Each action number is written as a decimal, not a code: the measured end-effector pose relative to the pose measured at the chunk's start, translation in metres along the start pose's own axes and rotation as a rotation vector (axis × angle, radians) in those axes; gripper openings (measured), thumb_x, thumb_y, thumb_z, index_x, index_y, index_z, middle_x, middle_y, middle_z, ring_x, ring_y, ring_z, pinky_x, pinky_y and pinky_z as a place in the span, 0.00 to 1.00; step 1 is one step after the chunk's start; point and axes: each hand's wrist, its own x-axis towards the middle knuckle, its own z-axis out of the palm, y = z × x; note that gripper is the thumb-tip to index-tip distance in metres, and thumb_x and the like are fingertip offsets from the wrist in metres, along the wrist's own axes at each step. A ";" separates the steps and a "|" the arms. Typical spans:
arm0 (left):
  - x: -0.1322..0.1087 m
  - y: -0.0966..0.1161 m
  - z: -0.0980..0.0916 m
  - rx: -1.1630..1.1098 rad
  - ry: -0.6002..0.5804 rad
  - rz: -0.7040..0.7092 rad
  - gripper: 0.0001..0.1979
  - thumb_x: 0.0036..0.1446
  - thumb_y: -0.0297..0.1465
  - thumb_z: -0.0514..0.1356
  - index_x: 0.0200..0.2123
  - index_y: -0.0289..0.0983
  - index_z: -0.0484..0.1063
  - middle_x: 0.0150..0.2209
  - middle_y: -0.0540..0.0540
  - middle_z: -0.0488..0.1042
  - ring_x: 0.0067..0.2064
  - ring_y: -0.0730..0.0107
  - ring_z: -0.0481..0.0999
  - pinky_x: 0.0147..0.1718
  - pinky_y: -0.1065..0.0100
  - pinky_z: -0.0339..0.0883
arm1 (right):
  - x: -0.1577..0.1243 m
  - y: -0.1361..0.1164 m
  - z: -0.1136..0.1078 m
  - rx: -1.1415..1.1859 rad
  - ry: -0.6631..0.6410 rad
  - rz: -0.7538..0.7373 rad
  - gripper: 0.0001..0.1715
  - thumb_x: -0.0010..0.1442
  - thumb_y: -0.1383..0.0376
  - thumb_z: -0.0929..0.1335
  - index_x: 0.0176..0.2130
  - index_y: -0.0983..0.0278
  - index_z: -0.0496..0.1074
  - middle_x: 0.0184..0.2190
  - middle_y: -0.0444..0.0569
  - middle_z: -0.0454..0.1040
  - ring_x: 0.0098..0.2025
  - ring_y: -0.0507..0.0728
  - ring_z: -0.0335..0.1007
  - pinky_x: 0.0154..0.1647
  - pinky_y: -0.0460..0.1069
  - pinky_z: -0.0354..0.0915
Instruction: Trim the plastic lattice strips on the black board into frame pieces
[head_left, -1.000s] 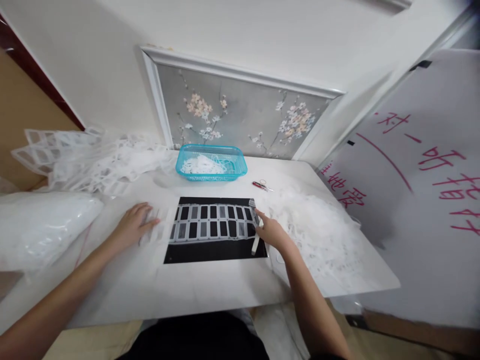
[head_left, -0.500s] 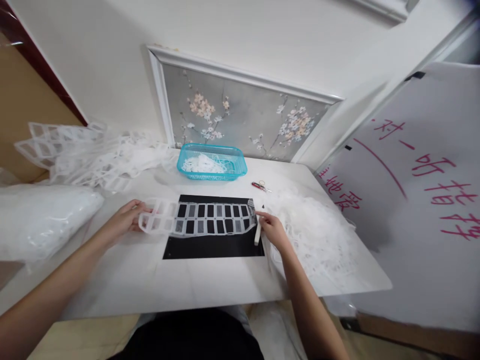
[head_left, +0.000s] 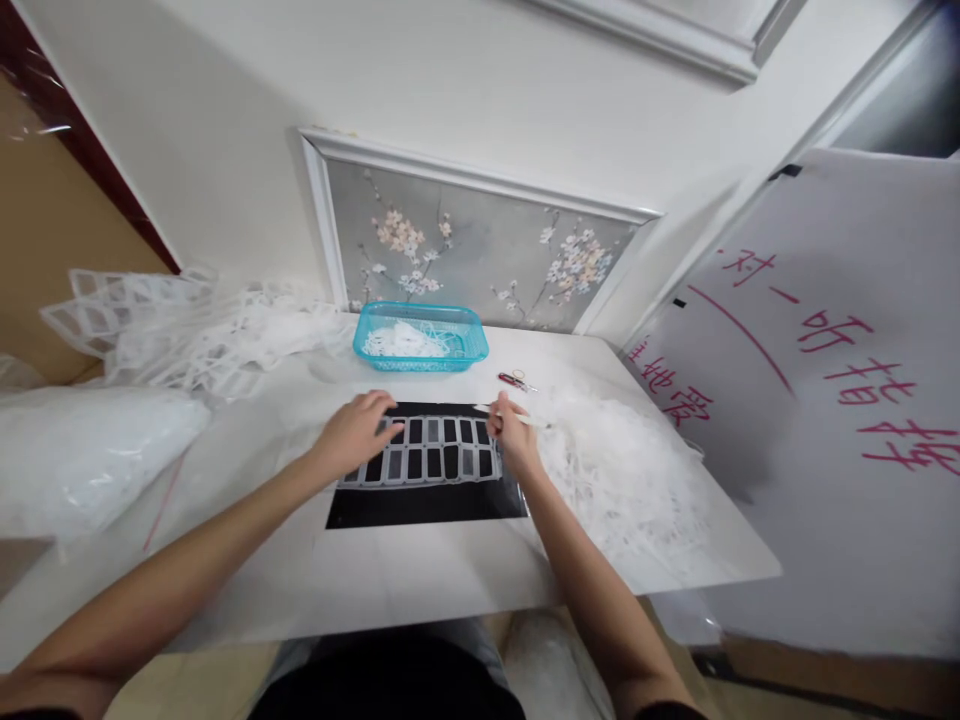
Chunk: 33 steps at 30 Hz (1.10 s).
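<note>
Pale windowed strip (head_left: pixel 426 444) flat on black sheet (head_left: pixel 427 508), probably so we see its edges | our left hand (head_left: pixel 356 432) loose-fingered at its left part, contact we can't tell | our right hand (head_left: pixel 514 435) grips a slim white tool (head_left: pixel 534 420), perhaps keeping it handy | white table (head_left: pixel 420 570), teal basket (head_left: pixel 469 350) behind | floral wall panel (head_left: pixel 480 240), whiteboard (head_left: pixel 862 250) rightward

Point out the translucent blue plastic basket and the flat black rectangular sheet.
Translucent blue plastic basket (head_left: pixel 420 365): head view, on its front wall.
Flat black rectangular sheet (head_left: pixel 427 507): head view, on its bare near part.
</note>
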 end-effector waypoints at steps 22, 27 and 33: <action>0.068 0.002 0.076 -0.282 -0.121 0.093 0.09 0.64 0.39 0.55 0.37 0.40 0.69 0.34 0.46 0.73 0.36 0.63 0.74 0.37 0.66 0.62 | -0.016 0.053 0.046 -0.963 -0.199 -0.325 0.31 0.53 0.49 0.74 0.49 0.62 0.64 0.61 0.62 0.66 0.71 0.72 0.46 0.62 0.65 0.57; 0.077 -0.005 0.082 -0.407 0.091 -0.119 0.11 0.66 0.41 0.51 0.38 0.40 0.64 0.27 0.49 0.70 0.28 0.65 0.72 0.31 0.65 0.64 | -0.018 0.052 0.045 -0.971 -0.218 -0.320 0.32 0.54 0.47 0.72 0.49 0.61 0.64 0.63 0.63 0.63 0.72 0.71 0.43 0.62 0.66 0.56; 0.065 -0.021 0.062 -0.581 0.244 -0.257 0.14 0.66 0.43 0.48 0.43 0.39 0.61 0.26 0.52 0.65 0.25 0.70 0.72 0.24 0.71 0.67 | -0.016 0.053 0.043 -0.980 -0.225 -0.293 0.35 0.53 0.44 0.72 0.50 0.62 0.64 0.65 0.62 0.61 0.72 0.73 0.43 0.63 0.67 0.55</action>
